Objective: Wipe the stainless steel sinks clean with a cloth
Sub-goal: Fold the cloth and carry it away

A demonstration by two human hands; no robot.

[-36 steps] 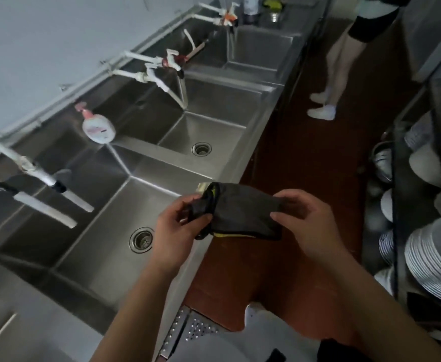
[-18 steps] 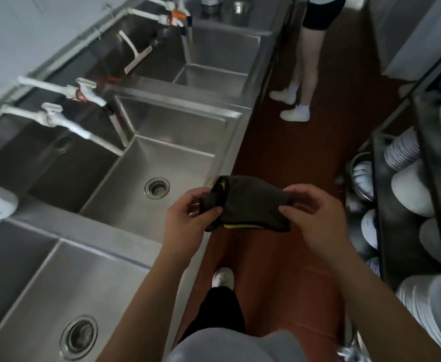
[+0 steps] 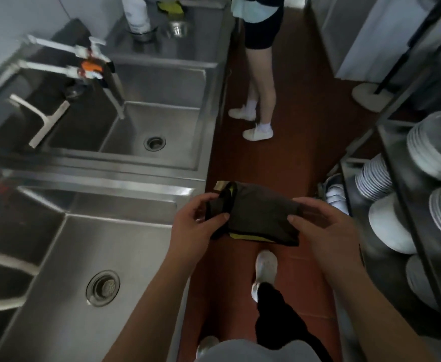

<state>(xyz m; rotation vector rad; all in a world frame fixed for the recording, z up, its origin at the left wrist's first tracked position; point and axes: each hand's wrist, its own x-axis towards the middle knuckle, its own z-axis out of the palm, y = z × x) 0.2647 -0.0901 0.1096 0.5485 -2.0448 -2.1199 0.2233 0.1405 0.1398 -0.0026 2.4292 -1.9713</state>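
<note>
A folded dark cloth (image 3: pixel 261 218) with a yellow edge hangs in the air over the red floor, just right of the sinks' front rim. My left hand (image 3: pixel 195 226) pinches its left end between thumb and fingers. My right hand (image 3: pixel 324 231) grips its right end. Two steel sink basins lie to the left: the near sink (image 3: pixel 78 257) with a round drain below my left forearm, and the far sink (image 3: pixel 161 121) with its own drain beyond a flat steel divider.
White taps with an orange valve (image 3: pixel 88 66) reach over the far sink, and a squeegee (image 3: pixel 46 121) leans at its left. Another person (image 3: pixel 258 74) stands in the aisle ahead. A rack of stacked plates (image 3: pixel 436 158) lines the right. A bottle (image 3: pixel 135 14) stands at the back.
I have walked forward along the sinks, so the basins have slid toward me and the far sink is closer. Both hands keep the same hold on the cloth.
</note>
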